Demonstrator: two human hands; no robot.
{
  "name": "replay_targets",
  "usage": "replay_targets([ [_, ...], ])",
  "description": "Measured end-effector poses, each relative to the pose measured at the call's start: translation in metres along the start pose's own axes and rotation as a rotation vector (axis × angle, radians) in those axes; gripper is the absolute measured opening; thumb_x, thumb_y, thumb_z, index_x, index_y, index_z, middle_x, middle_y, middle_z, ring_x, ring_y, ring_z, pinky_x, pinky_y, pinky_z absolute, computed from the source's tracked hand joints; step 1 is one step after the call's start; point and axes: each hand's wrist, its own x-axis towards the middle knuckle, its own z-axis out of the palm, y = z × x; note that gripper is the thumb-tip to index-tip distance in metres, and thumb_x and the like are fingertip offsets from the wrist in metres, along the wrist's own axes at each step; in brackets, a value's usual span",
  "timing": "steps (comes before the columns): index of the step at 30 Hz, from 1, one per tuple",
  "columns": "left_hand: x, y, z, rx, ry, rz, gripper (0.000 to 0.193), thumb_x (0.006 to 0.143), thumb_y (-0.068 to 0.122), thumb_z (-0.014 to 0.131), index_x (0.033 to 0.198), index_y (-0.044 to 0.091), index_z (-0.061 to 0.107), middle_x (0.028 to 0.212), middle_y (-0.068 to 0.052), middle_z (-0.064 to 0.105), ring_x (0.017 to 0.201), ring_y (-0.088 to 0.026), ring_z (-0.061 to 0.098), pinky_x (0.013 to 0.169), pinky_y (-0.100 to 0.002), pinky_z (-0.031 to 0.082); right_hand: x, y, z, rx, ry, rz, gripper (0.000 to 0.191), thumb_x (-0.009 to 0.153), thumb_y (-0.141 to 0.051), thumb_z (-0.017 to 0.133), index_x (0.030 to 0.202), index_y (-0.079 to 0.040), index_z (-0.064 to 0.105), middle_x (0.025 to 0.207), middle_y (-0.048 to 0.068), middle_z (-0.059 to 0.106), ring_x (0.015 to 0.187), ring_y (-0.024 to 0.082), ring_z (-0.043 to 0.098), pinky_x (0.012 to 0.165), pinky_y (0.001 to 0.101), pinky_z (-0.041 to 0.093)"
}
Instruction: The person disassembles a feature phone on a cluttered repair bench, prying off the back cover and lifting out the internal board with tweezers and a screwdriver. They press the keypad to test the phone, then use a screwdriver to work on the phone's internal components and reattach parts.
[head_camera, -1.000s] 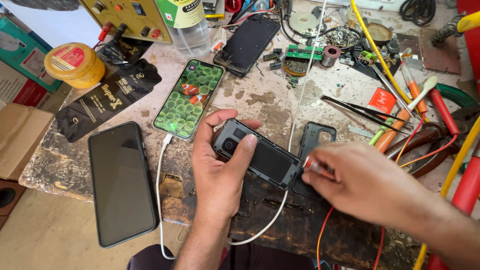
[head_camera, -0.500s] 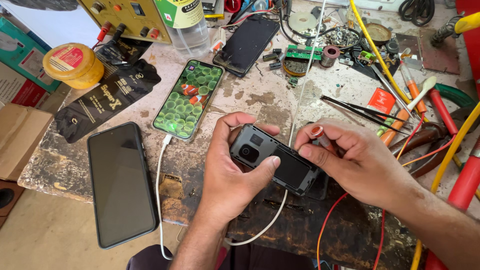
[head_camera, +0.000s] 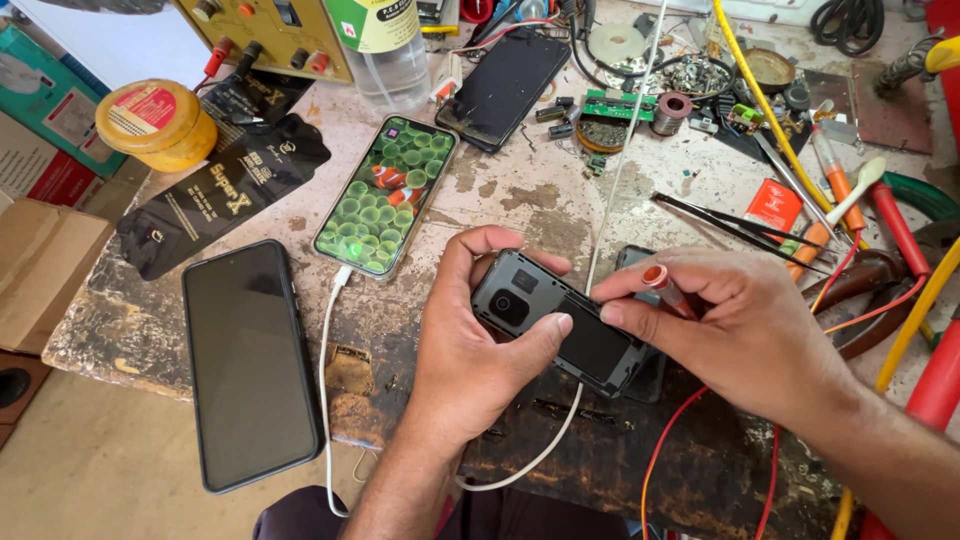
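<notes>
Grey small phone (head_camera: 560, 325), back up w/ its cover off, sits over the middle of the workbench (head_camera: 520, 200), held between both hands. Left hand (head_camera: 470, 360) wraps it from below, thumb pressed on the black inner panel, fingers curled over the top edge: closed on the phone. Right hand (head_camera: 740, 340) pinches the phone's right end w/ thumb & forefinger, and also keeps 1 small screwdriver (head_camera: 665, 287) w/ an orange-red cap tucked between its fingers.

Count of other phones on the bench: 3. 1 lit smartphone (head_camera: 388, 195) showing a fish-and-green wallpaper, plugged into 1 white cable (head_camera: 330, 400); 1 dark-screen smartphone (head_camera: 250, 365) at the left, near the bench edge; 1 more dark phone (head_camera: 505, 90) further back, screen looks cracked. 1 black flat piece (head_camera: 635, 260) peeks out under the right hand, prob. a cover, can't tell.

Also: 1 yellow round tin (head_camera: 155, 125) at back left, 1 black packet (head_camera: 225, 190) beside it, 1 clear bottle (head_camera: 385, 50), 1 pair of black tweezers (head_camera: 730, 220), 1 orange-handled tool (head_camera: 830, 180) at right, plus red wires (head_camera: 670, 450) at the near edge.
</notes>
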Motion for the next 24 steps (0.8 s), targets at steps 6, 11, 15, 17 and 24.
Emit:
replay_targets([
  [6,0.004,-0.002,-0.002,-0.006,0.027,0.014,0.055,0.075,-0.009,0.079,0.110,0.012,0.041,0.115,-0.011,0.069,0.103,-0.012,0.064,0.093,-0.028,0.056,0.012,0.013,-0.019,0.749,-0.022,0.181,0.031,0.104,-0.016,0.061,0.129,0.000,0.070,0.093,0.013,0.076,0.061,0.013,0.055,0.050,0.0258,0.043],
  [11,0.006,-0.002,-0.003,0.025,-0.005,-0.051,0.052,0.073,-0.008,0.078,0.090,0.015,0.035,0.112,-0.013,0.072,0.098,-0.010,0.064,0.085,-0.029,0.057,0.012,-0.001,-0.032,1.044,0.103,0.104,0.046,0.101,-0.006,0.046,0.147,-0.003,0.046,0.105,0.019,0.071,0.088,0.024,0.071,0.073,0.0332,0.058],
  [15,0.006,-0.001,-0.005,-0.003,-0.083,-0.045,0.045,0.078,-0.009,0.073,0.084,0.015,0.034,0.118,-0.016,0.077,0.105,-0.010,0.066,0.090,-0.027,0.056,-0.004,-0.012,-0.016,0.805,0.376,-0.237,0.030,0.104,-0.003,0.047,0.132,-0.004,0.035,0.107,0.014,0.063,0.102,0.026,0.073,0.102,0.0479,0.063],
  [17,0.007,-0.001,-0.006,0.042,-0.111,-0.002,0.045,0.079,-0.009,0.072,0.084,0.015,0.035,0.117,-0.018,0.078,0.107,-0.010,0.066,0.091,-0.026,0.054,-0.010,-0.011,-0.006,0.602,0.432,-0.442,0.026,0.107,-0.003,0.050,0.128,-0.004,0.035,0.107,0.016,0.063,0.096,0.023,0.072,0.103,0.0475,0.063],
  [24,0.006,-0.005,-0.003,-0.030,-0.081,-0.028,0.039,0.078,-0.009,0.069,0.083,0.012,0.037,0.107,-0.019,0.079,0.098,-0.012,0.068,0.087,-0.028,0.055,-0.017,0.010,0.004,0.279,0.389,-0.643,0.029,0.109,-0.001,0.055,0.124,-0.006,0.032,0.108,0.018,0.063,0.091,0.016,0.071,0.097,0.0480,0.064],
])
